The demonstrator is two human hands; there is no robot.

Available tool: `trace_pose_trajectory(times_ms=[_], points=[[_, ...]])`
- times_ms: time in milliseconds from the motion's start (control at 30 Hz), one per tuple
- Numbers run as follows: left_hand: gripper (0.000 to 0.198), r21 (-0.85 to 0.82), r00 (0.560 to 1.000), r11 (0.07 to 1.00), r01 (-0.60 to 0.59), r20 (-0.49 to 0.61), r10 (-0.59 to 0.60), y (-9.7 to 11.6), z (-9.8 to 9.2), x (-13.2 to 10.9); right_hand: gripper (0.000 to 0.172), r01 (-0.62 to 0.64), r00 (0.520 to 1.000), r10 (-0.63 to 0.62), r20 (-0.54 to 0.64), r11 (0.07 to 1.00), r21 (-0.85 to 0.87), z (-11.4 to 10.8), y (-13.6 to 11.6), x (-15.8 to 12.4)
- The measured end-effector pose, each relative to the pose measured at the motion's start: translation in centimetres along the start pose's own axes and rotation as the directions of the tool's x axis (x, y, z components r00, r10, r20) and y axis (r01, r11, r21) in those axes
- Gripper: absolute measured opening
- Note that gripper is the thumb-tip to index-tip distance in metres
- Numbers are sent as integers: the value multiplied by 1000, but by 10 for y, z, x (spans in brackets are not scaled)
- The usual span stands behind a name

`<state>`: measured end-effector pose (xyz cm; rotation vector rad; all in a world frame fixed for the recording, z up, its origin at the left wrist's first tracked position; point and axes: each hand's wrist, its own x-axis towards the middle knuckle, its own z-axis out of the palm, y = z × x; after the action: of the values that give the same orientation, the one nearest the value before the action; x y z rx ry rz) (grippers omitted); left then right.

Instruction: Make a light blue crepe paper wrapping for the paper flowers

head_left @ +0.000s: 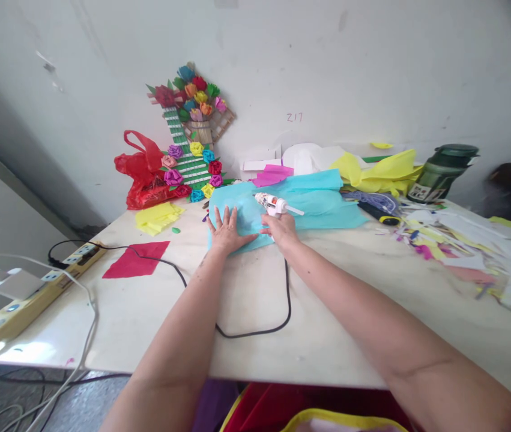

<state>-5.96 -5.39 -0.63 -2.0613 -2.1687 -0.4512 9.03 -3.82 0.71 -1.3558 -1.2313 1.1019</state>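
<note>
A large sheet of light-blue crepe paper [318, 210] lies across the table, wrinkled along its right part. My left hand [227, 231] rests on its left part with the fingers spread. In my right hand [282, 230] is a white hot glue gun [272, 204], its nozzle pointing left above the paper. A glue stick [294, 210] sticks out of the gun's back. From its handle a black cord [288, 294] loops over the table toward the left. Whether the nozzle touches the paper I cannot tell.
Left are a power strip [34, 300], red paper [136, 260], yellow paper [158, 218] and a red plastic bag [145, 168]. A paper-flower decoration [187, 162] leans on the wall. Right are a cutter [379, 214], a green bottle [443, 173] and paper scraps [462, 240].
</note>
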Motion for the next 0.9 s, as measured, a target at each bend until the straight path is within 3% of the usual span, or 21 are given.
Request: trace_pose_trajectory(times_ms=[100, 300, 567, 667, 900], points=[[98, 2, 1000, 1000, 22, -8, -22, -2, 2, 0, 22, 65, 997, -63, -41, 997, 50, 0, 1, 2], [98, 11, 999, 999, 36, -26, -36, 2, 3, 0, 22, 75, 995, -67, -70, 990, 121, -3, -3, 2], [75, -178, 983, 975, 131, -103, -151, -11, -8, 5, 19, 68, 995, -49, -83, 970, 236, -13, -21, -4], [84, -151, 981, 979, 139, -117, -158, -20, -11, 4, 18, 46, 997, -29, -74, 970, 240, -15, -27, -7], [104, -147, 997, 986, 73, 1, -74, -29, -4, 7, 21, 91, 994, -79, -77, 981, 169, -18, -27, -1]])
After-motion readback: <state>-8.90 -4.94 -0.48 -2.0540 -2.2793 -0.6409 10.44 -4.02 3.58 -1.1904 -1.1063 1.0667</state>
